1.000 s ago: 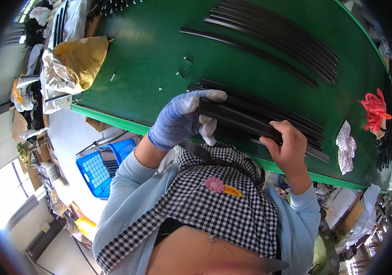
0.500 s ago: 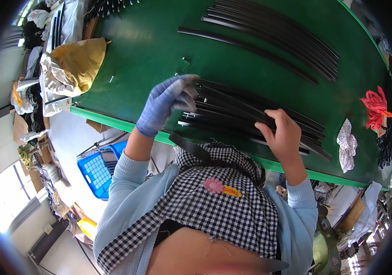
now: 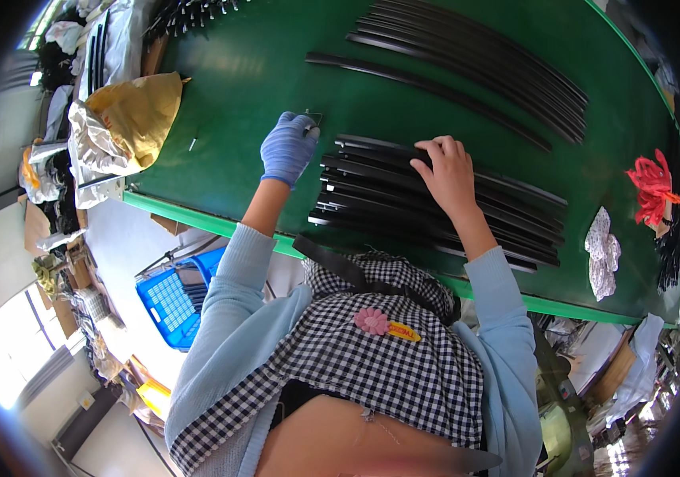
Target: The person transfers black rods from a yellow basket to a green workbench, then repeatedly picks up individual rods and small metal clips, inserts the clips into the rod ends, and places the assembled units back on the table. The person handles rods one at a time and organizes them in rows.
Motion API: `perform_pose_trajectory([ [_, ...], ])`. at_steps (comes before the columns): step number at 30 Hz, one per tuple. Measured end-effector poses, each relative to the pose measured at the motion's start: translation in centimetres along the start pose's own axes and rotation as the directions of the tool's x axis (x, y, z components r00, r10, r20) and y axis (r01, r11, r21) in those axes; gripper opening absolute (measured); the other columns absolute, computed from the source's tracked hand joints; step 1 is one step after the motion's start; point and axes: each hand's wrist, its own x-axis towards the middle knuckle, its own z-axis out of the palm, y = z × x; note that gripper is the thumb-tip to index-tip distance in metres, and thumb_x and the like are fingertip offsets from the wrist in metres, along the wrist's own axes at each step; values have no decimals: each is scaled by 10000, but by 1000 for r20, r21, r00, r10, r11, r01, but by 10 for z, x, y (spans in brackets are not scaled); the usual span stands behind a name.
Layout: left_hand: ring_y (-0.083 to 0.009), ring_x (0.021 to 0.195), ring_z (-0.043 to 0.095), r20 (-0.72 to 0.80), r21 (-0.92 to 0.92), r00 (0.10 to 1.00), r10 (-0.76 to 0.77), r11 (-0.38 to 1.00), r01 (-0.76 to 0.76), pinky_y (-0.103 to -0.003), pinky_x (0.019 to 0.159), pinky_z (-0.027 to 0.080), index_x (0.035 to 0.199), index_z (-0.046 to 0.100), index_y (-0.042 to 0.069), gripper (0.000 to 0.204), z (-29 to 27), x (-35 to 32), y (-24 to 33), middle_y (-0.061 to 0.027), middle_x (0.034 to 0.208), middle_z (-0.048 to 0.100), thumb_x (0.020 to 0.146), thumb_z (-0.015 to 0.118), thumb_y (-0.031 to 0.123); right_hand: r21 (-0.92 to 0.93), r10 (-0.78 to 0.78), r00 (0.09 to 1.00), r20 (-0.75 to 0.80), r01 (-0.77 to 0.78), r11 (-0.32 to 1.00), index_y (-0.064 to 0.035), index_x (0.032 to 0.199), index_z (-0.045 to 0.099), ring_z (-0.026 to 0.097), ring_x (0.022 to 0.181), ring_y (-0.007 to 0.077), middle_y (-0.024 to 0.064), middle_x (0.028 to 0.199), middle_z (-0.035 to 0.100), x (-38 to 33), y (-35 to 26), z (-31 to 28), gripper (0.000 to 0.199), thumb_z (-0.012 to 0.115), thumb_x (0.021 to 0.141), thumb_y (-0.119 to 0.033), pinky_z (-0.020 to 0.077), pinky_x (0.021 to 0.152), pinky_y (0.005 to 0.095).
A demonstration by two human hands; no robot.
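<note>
Head view, left to right. Crumpled yellow-and-silver foil bags (image 3: 121,127) sit well off to the left of the left hand, at the edge of the green table (image 3: 236,87). Left hand (image 3: 288,147), in a blue knit glove, is curled loosely with fingertips pinching a small pale bit against the felt; can't tell what the bit is. Just right of it, nearly touching, lie the near ends of the black strips (image 3: 387,199): a loose fan of thin, flat, matte rubbery-looking lengths, long axis running left to right and bowing slightly away toward the right. Right hand (image 3: 447,171), bare, rests on top of the fan with fingers spread and flat, pressing down, not gripping. So the right hand is already on the stack, the left is at its end. Beyond both hands, a second bundle of long strips (image 3: 483,56) lies parallel. Far right of the right hand: a white patterned rag (image 3: 602,254) and a red glove (image 3: 651,183).
</note>
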Motion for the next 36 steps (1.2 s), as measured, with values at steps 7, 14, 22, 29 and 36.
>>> perform_pose_trajectory([
  [7, -157, 723, 611, -137, -455, 989, -55, 890, -13, -287, 707, 525, 989, 682, 54, 165, 3, -8, -13, -60, 965, 660, 882, 723, 173, 180, 131, 991, -2, -129, 975, -160, 1106, 714, 585, 1030, 255, 49, 1089, 623, 11, -12, 0, 287, 740, 871, -323, 491, 898, 390],
  [14, -207, 750, 661, -218, -156, 966, 140, 972, -176, -335, 688, 553, 992, 665, 91, 143, -17, -27, 26, -48, 1044, 652, 893, 698, 189, 630, 159, 982, 106, -190, 753, -107, 1035, 743, 615, 978, 218, 40, 985, 667, 41, -60, -4, 228, 690, 914, -293, 516, 824, 348],
  [22, -288, 831, 687, -154, 89, 984, 86, 993, -72, -424, 704, 562, 965, 669, 137, 137, 9, -13, 10, -34, 1104, 633, 896, 673, 255, 669, 189, 971, 144, -236, 705, -100, 1012, 746, 628, 931, 208, 36, 950, 686, 40, -60, 0, 205, 677, 928, -274, 524, 790, 340],
  [29, -312, 836, 681, -126, 104, 989, 75, 993, -62, -438, 702, 551, 982, 668, 152, 146, 16, -6, -3, -57, 1081, 639, 930, 647, 287, 731, 184, 967, 175, -252, 634, -82, 1025, 742, 658, 921, 216, 66, 975, 697, 38, -62, 3, 223, 664, 943, -275, 536, 824, 337],
  [36, -307, 746, 685, -305, -24, 945, 121, 991, -135, -391, 646, 548, 998, 681, 126, 152, -3, -11, 14, -90, 914, 698, 927, 673, 259, 778, 207, 948, 241, -316, 543, -57, 1045, 737, 661, 913, 194, 71, 988, 687, 38, -58, 7, 287, 657, 955, -319, 531, 817, 320],
])
